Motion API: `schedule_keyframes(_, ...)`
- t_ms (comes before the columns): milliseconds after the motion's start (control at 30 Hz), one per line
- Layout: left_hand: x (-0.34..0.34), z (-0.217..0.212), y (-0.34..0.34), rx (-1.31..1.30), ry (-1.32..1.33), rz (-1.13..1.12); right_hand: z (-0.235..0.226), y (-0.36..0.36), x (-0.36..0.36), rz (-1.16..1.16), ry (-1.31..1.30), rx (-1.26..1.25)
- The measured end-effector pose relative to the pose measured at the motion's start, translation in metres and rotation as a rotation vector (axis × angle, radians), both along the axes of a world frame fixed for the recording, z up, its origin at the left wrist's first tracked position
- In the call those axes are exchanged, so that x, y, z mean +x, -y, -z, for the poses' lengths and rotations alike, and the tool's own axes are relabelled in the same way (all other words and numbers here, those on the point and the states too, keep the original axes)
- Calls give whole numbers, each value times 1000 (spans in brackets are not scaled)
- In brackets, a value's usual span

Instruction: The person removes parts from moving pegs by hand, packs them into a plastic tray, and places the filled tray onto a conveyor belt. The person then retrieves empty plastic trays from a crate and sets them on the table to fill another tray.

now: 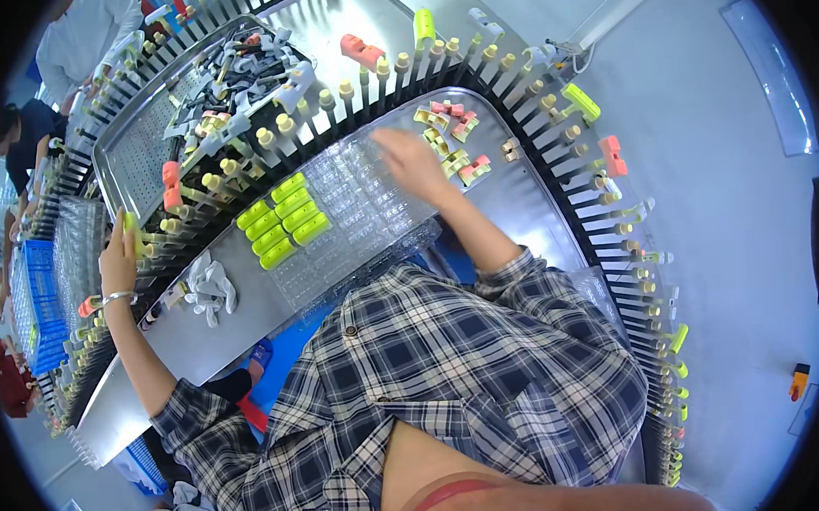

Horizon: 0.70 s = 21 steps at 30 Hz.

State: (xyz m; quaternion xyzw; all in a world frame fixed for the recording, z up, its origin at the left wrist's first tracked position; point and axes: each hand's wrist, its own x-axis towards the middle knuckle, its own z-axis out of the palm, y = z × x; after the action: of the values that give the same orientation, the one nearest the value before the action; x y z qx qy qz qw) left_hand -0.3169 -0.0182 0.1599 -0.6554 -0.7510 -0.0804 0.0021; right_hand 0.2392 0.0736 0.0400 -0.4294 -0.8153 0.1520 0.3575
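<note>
My left hand (117,259) reaches out to the left, its fingers closed round a yellow-green plastic piece (131,227) at the row of pegs. Above the far part of a transparent compartment tray (356,189) is my right hand (412,167). Its fingers are bent and smeared, so whether they hold anything is hidden. Several yellow-green plastic pieces (278,221) lie in two columns in the tray's left part. Right of that hand, red and cream clamp-like parts (459,142) are scattered on the metal worktop (509,201).
A curved rail of black pegs with cream tips (326,102) borders the worktop; some pegs carry coloured pieces. White gloves (210,287) lie left of the tray. Beyond the rail, a metal tray (118,163) holds a dark heap of fixtures (255,66). Other people work at far left near a blue crate (41,299).
</note>
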Motion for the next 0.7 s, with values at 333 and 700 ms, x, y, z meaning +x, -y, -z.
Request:
schedule_keyframes(333, -78, -5, 1, -161, -280, 33, -106, -168, 6, 234, 396, -209)
schedule_keyframes(700, -89, -1, 72, 36, -212, -378, -107, -112, -67, -91, 636, 168)
